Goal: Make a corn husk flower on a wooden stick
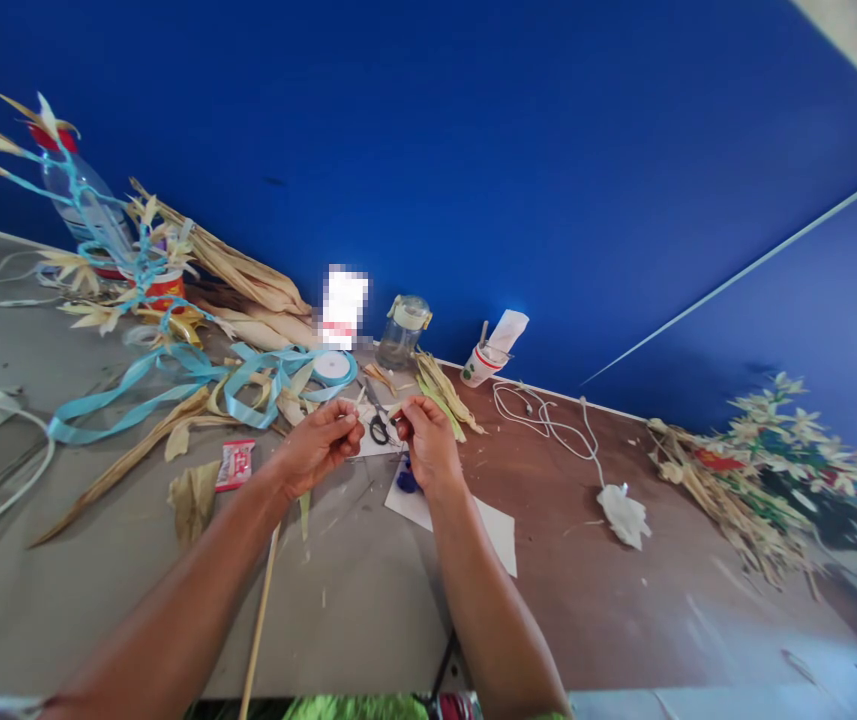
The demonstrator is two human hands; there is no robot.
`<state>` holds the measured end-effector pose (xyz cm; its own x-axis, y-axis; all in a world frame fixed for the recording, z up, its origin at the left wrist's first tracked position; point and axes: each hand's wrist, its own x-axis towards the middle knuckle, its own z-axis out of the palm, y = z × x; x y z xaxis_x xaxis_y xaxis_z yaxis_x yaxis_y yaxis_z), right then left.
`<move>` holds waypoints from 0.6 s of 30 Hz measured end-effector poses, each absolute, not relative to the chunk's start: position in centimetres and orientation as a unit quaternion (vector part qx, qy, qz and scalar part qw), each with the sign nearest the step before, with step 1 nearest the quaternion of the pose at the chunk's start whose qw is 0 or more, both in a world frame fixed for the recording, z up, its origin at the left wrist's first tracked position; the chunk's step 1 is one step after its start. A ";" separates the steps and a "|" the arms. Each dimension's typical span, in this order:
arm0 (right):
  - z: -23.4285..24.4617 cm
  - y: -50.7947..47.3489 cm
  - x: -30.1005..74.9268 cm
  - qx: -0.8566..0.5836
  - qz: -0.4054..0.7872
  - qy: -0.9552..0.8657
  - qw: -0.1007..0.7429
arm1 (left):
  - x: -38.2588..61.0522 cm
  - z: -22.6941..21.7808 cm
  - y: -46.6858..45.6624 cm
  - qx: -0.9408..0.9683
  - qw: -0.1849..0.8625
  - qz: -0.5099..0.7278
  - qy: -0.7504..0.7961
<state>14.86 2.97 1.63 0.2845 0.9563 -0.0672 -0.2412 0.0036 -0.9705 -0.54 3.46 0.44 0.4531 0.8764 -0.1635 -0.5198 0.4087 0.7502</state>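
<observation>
My left hand (pixel 321 447) and my right hand (pixel 430 440) face each other a short way apart above the table. Both are closed in a pinch; whatever lies between the fingertips is too small to make out. Black-handled scissors (pixel 378 428) rest on white paper just behind and between the hands. A dark blue item (pixel 406 478) sits partly hidden beside my right wrist, on a white card (pixel 499 535) under the forearm. Beyond my left hand is a spool of light blue ribbon (pixel 333 367), with loose ribbon (pixel 124 400) trailing left.
Dry corn husks (pixel 248 285), a plastic bottle (pixel 90 200) and blue-wrapped stems with husk flowers (pixel 147 265) stand back left. A glass jar (pixel 404 332), paper cup (pixel 482 362) and white cable (pixel 548 425) line the wall. A red packet (pixel 235 465) and thin stick (pixel 259 620) lie nearer.
</observation>
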 end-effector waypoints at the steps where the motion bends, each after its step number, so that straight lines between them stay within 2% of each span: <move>1: 1.7 2.9 14.8 -0.512 0.485 -0.350 0.617 | -0.5 0.4 3.5 0.315 0.786 0.449 0.285; 6: 2.0 2.8 14.7 -0.517 0.476 -0.359 0.615 | -0.4 -0.1 3.6 0.321 0.759 0.479 0.303; 18: 2.3 1.7 13.0 -0.523 0.430 -0.394 0.621 | 0.1 -0.9 3.4 0.330 0.775 0.468 0.267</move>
<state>12.96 1.74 2.33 0.3191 0.9469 0.0395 -0.1218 0.0823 -0.9891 0.08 3.42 -0.87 0.4184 0.9021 -0.1055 -0.5496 0.3440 0.7613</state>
